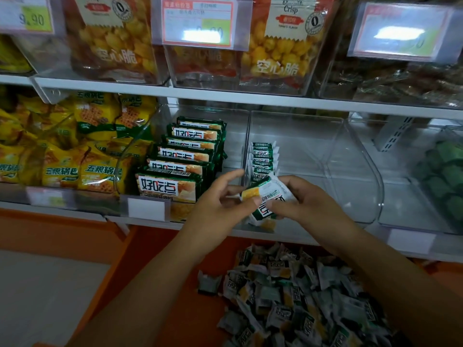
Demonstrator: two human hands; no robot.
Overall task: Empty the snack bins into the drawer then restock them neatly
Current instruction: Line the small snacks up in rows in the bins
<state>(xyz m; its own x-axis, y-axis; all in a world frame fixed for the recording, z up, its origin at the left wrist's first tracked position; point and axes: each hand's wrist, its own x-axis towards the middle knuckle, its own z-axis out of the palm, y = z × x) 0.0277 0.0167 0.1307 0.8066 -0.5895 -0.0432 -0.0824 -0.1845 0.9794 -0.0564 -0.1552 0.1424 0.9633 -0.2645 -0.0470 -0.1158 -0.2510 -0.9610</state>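
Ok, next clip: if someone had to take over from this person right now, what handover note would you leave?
Left hand and right hand: both pinch a small bundle of packets in front of the middle clear bin.
Done: a pile of loose packets lies in the orange drawer below. A short upright row stands along the bin's left wall.
Left: add the held bundle to the row, then keep restocking from the drawer. Most of the bin is bare.
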